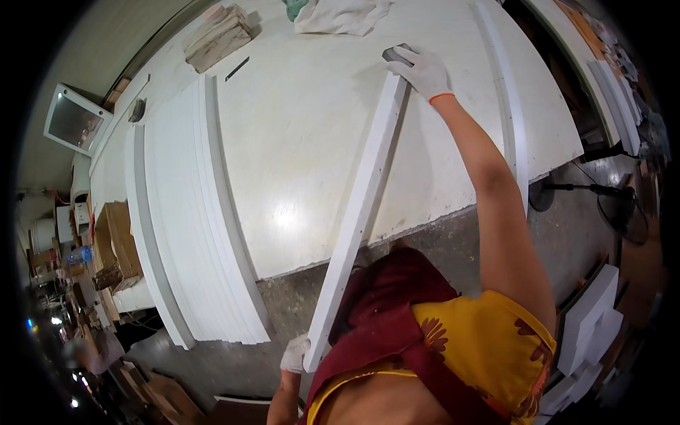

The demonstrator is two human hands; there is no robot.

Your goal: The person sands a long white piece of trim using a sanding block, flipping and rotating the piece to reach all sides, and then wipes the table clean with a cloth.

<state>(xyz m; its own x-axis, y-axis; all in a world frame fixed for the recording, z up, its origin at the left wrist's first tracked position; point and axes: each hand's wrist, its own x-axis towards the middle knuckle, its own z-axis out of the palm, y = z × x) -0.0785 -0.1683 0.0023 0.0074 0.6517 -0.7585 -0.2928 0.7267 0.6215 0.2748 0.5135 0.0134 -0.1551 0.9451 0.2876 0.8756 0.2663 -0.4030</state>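
A long white strip lies at a slant across the white table, its near end reaching past the table edge toward my body. My left hand, in a white glove, is closed around that near end. At the far end, my right hand, in a white glove with an orange cuff, grips a small grey block. The block is just beyond the strip's far tip; whether it touches the strip I cannot tell. My right arm is stretched out over the table.
Several long white strips lie side by side at left, and another at right. A worn block stack, a short black bar and white cloth are farther back. A black fan stands at right, a cardboard box at left.
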